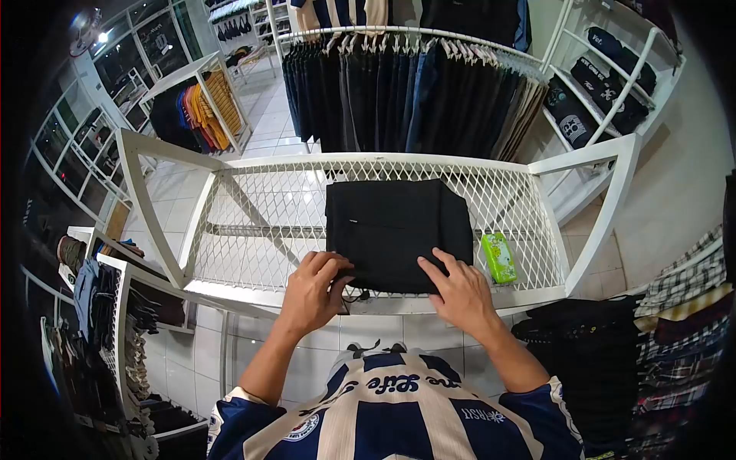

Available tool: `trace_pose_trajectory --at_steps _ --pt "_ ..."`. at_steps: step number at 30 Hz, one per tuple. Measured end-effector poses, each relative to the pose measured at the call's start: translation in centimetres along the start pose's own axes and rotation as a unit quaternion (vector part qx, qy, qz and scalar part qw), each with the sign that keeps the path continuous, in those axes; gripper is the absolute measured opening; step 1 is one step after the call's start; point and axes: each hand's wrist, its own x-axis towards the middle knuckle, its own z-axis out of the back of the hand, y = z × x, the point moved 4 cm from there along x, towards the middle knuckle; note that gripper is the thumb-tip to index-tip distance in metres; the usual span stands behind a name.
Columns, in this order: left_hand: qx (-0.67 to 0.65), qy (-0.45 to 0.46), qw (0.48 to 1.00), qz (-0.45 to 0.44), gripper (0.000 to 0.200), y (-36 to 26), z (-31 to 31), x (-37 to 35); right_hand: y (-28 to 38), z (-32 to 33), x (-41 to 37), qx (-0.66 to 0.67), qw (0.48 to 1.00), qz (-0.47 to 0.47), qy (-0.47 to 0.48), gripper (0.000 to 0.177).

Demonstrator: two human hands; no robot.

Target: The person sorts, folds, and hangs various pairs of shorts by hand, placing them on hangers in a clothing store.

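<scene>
A black folded garment [399, 230] lies flat on the white mesh shelf [253, 257]. My left hand [316, 285] is at its lower left corner, fingers bent and pinched towards the thumb at the cloth's edge. Near the lower right part of the garment, my right hand [458, 290] rests with its fingers apart, fingertips on the cloth. A small dark tag or cord shows beside my left thumb. Just right of the garment is a green packet [500, 257].
Behind the shelf stands a rack of hanging dark trousers [383, 92]. Caps [598, 84] sit on a white rack at the upper right. Folded plaid shirts [682, 330] and black clothes [583, 345] are at the lower right. Hanging clothes and shelving [115, 307] stand at the left.
</scene>
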Motion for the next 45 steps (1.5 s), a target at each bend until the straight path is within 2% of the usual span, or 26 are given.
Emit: trace_pose_trajectory --at_steps 2,3,5,7,8,11,12,13,15,16,18,19,21,22,23,26,29,31,32,34,35,37,39,41,44,45 --pt "-0.042 -0.05 0.998 0.0 0.02 -0.1 1.0 1.3 -0.8 0.4 1.4 0.01 0.996 0.02 -0.083 0.053" --pt "-0.125 -0.056 0.99 0.046 0.023 0.8 1.1 1.9 -1.2 1.2 2.8 0.006 0.996 0.022 -0.087 0.053" --pt "-0.215 -0.054 0.975 0.031 0.054 2.0 2.2 3.6 -1.9 4.1 5.4 0.03 0.973 0.028 -0.226 0.047" --pt "-0.229 -0.071 0.969 -0.064 0.091 1.6 3.0 5.4 -2.9 6.5 8.0 0.045 0.967 0.004 -0.25 0.045" --pt "-0.152 -0.077 0.983 -0.073 0.113 1.2 3.4 6.4 -2.7 7.8 9.0 0.069 0.962 0.0 -0.263 0.044" --pt "-0.092 -0.202 0.972 -0.078 0.082 5.0 2.1 10.2 -1.9 11.2 11.1 0.069 0.953 0.02 -0.294 0.043" --pt "-0.086 -0.212 0.968 -0.106 0.062 3.7 3.2 11.3 -1.5 12.5 11.8 0.071 0.944 0.055 -0.316 0.042" --pt "-0.249 -0.182 0.948 -0.083 0.062 4.3 2.9 12.6 -0.9 14.1 12.0 0.103 0.954 0.018 -0.282 0.038" --pt "-0.367 -0.131 0.921 -0.011 0.058 4.2 3.6 13.5 -0.3 17.2 12.3 0.142 0.952 0.022 -0.269 0.029" --pt "-0.367 -0.13 0.921 -0.012 0.058 2.9 4.4 13.9 -0.2 18.7 12.4 0.12 0.965 0.009 -0.235 0.025" --pt "-0.371 -0.266 0.884 -0.098 0.052 -0.7 7.0 14.3 -0.5 21.6 12.6 0.095 0.981 0.023 -0.165 0.018" --pt "-0.363 -0.28 0.882 -0.11 0.049 -2.3 8.1 14.5 -0.9 22.4 13.1 0.112 0.987 0.038 -0.111 0.02" --pt "-0.423 -0.191 0.886 0.002 0.045 -2.4 8.4 15.2 -2.8 22.4 15.2 0.184 0.981 0.051 -0.007 0.026" --pt "-0.425 -0.187 0.886 0.003 0.045 -1.7 8.1 15.4 -3.8 21.5 16.3 0.22 0.973 -0.02 0.061 0.033" --pt "-0.423 -0.146 0.891 0.075 0.046 -0.1 6.9 15.6 -5.3 19.8 17.5 0.234 0.967 -0.03 0.097 0.035" --pt "-0.453 -0.073 0.853 0.248 0.045 3.7 2.0 14.2 -8.5 13.3 19.5 0.129 0.981 -0.041 0.141 0.046" --pt "-0.464 -0.034 0.821 0.331 0.06 9.0 -4.2 11.8 -10.8 6.1 18.0 0.059 0.992 -0.104 0.043 0.049" --pt "-0.348 -0.051 0.886 0.301 0.069 14.3 -8.0 11.1 -11.9 3.3 15.8 0.147 0.979 -0.134 -0.034 0.052" --pt "-0.351 -0.052 0.885 0.301 0.069 13.6 -7.7 11.1 -11.5 3.4 14.0 0.115 0.979 -0.139 -0.09 0.054" --pt "-0.053 0.024 0.95 0.305 0.074 11.0 -5.6 10.3 -10.3 4.2 9.5 0.066 0.971 -0.173 -0.154 0.059" --pt "-0.056 0.022 0.949 0.31 0.074 10.2 -5.2 9.7 -10.4 4.0 6.8 0.041 0.966 -0.19 -0.17 0.058" --pt "0.09 -0.068 0.968 0.224 0.081 8.4 -3.8 8.4 -9.4 3.3 1.9 -0.014 0.955 -0.249 -0.158 0.057" --pt "0.099 -0.099 0.97 0.198 0.075 6.9 -2.9 5.9 -8.3 1.8 -1.6 -0.043 0.947 -0.294 -0.119 0.055" --pt "0.054 -0.039 0.994 0.084 0.062 3.6 -1.6 3.8 -8.0 -0.1 -3.7 -0.056 0.944 -0.29 -0.144 0.05" --pt "0.079 0.085 0.991 0.062 0.054 2.3 -1.7 0.3 -8.2 -1.0 -4.2 -0.059 0.938 -0.295 -0.172 0.046" --pt "0.076 0.09 0.991 0.06 0.054 2.3 -2.1 -0.2 -8.3 -1.1 -4.1 -0.064 0.931 -0.311 -0.177 0.047"
